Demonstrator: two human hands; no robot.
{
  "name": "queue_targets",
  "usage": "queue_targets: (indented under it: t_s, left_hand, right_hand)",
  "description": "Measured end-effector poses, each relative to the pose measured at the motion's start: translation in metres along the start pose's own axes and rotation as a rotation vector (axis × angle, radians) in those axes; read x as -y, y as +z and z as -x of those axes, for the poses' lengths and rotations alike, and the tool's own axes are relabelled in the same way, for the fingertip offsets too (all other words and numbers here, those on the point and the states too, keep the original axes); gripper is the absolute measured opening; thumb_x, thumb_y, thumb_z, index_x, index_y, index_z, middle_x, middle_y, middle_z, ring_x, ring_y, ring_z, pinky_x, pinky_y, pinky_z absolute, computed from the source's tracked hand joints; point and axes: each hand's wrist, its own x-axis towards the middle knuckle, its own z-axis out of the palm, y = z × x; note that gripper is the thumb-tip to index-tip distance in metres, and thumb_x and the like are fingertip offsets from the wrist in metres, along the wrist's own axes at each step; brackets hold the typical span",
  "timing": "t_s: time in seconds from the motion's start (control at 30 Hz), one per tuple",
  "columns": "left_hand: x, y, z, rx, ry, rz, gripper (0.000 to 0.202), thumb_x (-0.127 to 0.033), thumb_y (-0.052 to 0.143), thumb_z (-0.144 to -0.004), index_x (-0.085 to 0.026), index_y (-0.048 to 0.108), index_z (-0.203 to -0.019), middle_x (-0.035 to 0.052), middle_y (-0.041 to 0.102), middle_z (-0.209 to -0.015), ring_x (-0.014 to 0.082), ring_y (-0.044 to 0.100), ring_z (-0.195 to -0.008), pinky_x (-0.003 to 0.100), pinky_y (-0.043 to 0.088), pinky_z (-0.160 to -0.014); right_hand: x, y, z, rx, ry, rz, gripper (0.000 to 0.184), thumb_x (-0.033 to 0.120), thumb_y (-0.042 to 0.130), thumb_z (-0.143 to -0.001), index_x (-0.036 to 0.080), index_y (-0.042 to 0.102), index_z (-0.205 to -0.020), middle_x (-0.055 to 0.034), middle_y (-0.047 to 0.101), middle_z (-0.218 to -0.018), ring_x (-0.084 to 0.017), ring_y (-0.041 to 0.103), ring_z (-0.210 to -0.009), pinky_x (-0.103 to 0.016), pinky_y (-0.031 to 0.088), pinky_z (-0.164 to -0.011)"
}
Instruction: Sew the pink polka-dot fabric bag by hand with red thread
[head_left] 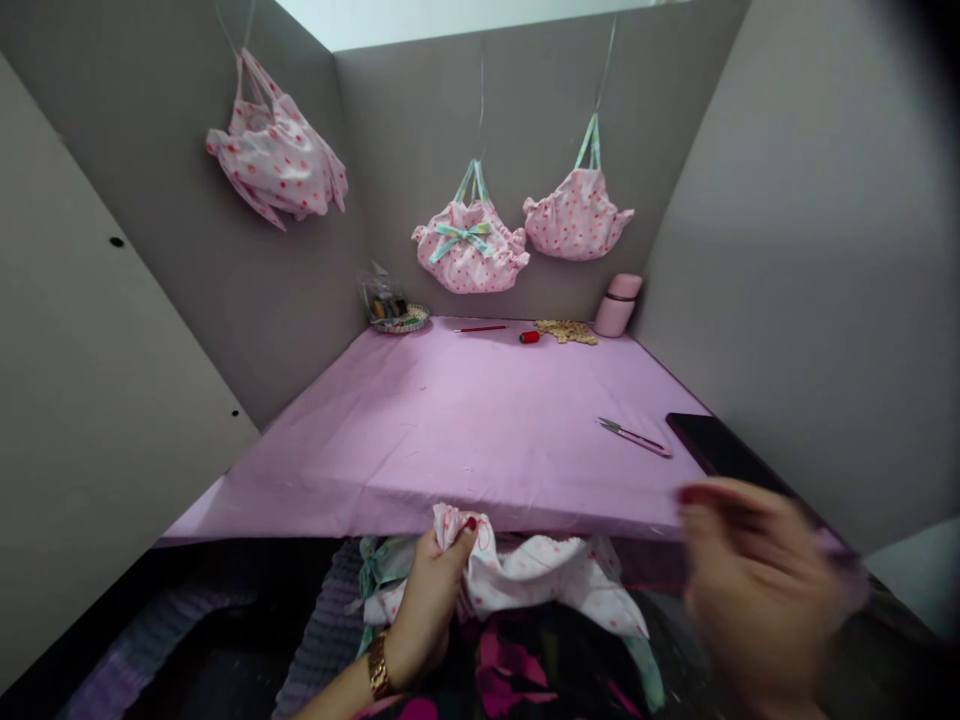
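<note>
A small white garment with pink dots (517,585) lies over my lap below the table's front edge. My left hand (439,575) pinches its gathered edge between thumb and fingers, and a thin red loop of thread shows on the cloth beside the thumb. Mint-green ties hang from the garment on both sides. Off to the right, raised and blurred by motion, my right hand (757,590) is closed in a pinch. Whatever sits between its fingertips is too smeared to make out. Thread snips (634,438) lie on the table beyond it.
On the pink-covered table (450,420) are a dark phone-like slab (724,450), a red thread spool (529,338), a red pen-like stick (480,329), beige trim (566,331), a pink flask (619,306) and a small basket (403,320). Dotted garments (471,245) hang on grey partitions.
</note>
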Motion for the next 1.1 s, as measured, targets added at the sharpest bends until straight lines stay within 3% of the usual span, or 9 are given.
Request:
queue_targets:
  t_s: [0.1, 0.2, 0.27, 0.37, 0.53, 0.67, 0.73, 0.83, 1.1]
  left_hand:
    - [-0.002, 0.002, 0.001, 0.013, 0.020, -0.018, 0.018, -0.030, 0.061, -0.067, -0.013, 0.058, -0.073, -0.0002, 0.058, -0.067, 0.0122, 0.051, -0.062, 0.022, 0.039, -0.061]
    - [-0.001, 0.002, 0.000, 0.062, 0.024, -0.008, 0.016, -0.028, 0.059, -0.069, -0.013, 0.057, -0.075, 0.0003, 0.058, -0.068, 0.0125, 0.051, -0.062, 0.023, 0.040, -0.061]
    - [0.000, 0.001, -0.001, 0.075, 0.011, -0.009, 0.016, -0.028, 0.058, -0.069, -0.013, 0.057, -0.076, 0.0005, 0.057, -0.067, 0.0122, 0.051, -0.061, 0.023, 0.040, -0.060]
    - [0.002, 0.000, -0.003, 0.056, -0.009, -0.028, 0.017, -0.028, 0.059, -0.069, -0.013, 0.056, -0.076, -0.0001, 0.056, -0.066, 0.0110, 0.049, -0.060, 0.022, 0.039, -0.059]
    - [0.003, 0.000, -0.004, 0.045, 0.001, -0.039, 0.016, -0.028, 0.058, -0.070, -0.013, 0.056, -0.075, -0.0011, 0.053, -0.066, 0.0099, 0.047, -0.060, 0.021, 0.038, -0.058]
    - [0.003, 0.002, -0.002, 0.066, -0.007, -0.042, 0.015, -0.027, 0.057, -0.070, -0.013, 0.055, -0.076, -0.0001, 0.054, -0.069, 0.0109, 0.048, -0.062, 0.022, 0.039, -0.059]
    - [0.003, 0.003, -0.001, 0.084, -0.017, -0.050, 0.015, -0.026, 0.057, -0.070, -0.013, 0.055, -0.076, -0.0001, 0.053, -0.068, 0.0107, 0.048, -0.062, 0.022, 0.039, -0.059]
    - [0.003, 0.002, -0.001, 0.084, -0.016, -0.059, 0.013, -0.025, 0.057, -0.071, -0.013, 0.054, -0.075, -0.0013, 0.051, -0.065, 0.0093, 0.046, -0.058, 0.021, 0.038, -0.057]
    - [0.007, -0.002, -0.002, 0.059, 0.028, -0.068, 0.014, -0.028, 0.054, -0.072, -0.014, 0.051, -0.073, -0.0025, 0.048, -0.064, 0.0083, 0.042, -0.056, 0.019, 0.036, -0.054]
  right_hand:
    - [-0.007, 0.038, 0.017, 0.609, 0.102, -0.101, 0.029, 0.027, 0.051, -0.078, 0.019, 0.051, -0.106, -0.0015, 0.049, -0.072, -0.013, 0.047, -0.059, -0.022, 0.037, -0.050]
    - [-0.018, 0.064, 0.030, 0.867, 0.132, -0.092, 0.026, 0.021, 0.051, -0.076, 0.017, 0.054, -0.102, 0.0029, 0.044, -0.060, -0.011, 0.042, -0.054, -0.020, 0.034, -0.050]
    - [-0.021, 0.070, 0.034, 0.917, 0.123, -0.115, 0.015, 0.023, 0.050, -0.078, 0.015, 0.058, -0.087, 0.0026, 0.044, -0.059, -0.011, 0.041, -0.055, -0.019, 0.032, -0.051]
    - [-0.017, 0.064, 0.032, 0.926, 0.157, -0.204, 0.022, 0.030, 0.048, -0.081, 0.013, 0.055, -0.069, 0.0018, 0.044, -0.059, -0.010, 0.039, -0.055, -0.019, 0.030, -0.050]
    - [-0.008, 0.045, 0.024, 0.986, 0.308, -0.373, 0.024, 0.035, 0.052, -0.079, 0.013, 0.052, -0.070, 0.0023, 0.042, -0.060, -0.009, 0.036, -0.054, -0.018, 0.028, -0.049]
    - [-0.016, 0.052, 0.028, 0.958, 0.362, -0.367, 0.021, 0.034, 0.055, -0.077, 0.014, 0.053, -0.082, 0.0030, 0.042, -0.060, -0.008, 0.037, -0.053, -0.017, 0.029, -0.048]
    - [-0.021, 0.059, 0.031, 1.005, 0.352, -0.313, 0.022, 0.032, 0.058, -0.074, 0.014, 0.055, -0.086, 0.0029, 0.043, -0.060, -0.009, 0.038, -0.053, -0.017, 0.029, -0.048]
    - [-0.021, 0.063, 0.034, 1.060, 0.290, -0.269, 0.021, 0.033, 0.054, -0.077, 0.012, 0.057, -0.072, 0.0017, 0.045, -0.058, -0.009, 0.039, -0.053, -0.018, 0.029, -0.049]
    - [0.005, 0.041, 0.027, 1.114, 0.257, -0.440, 0.025, 0.035, 0.058, -0.074, 0.012, 0.058, -0.065, 0.0009, 0.047, -0.058, -0.009, 0.040, -0.055, -0.019, 0.031, -0.052]
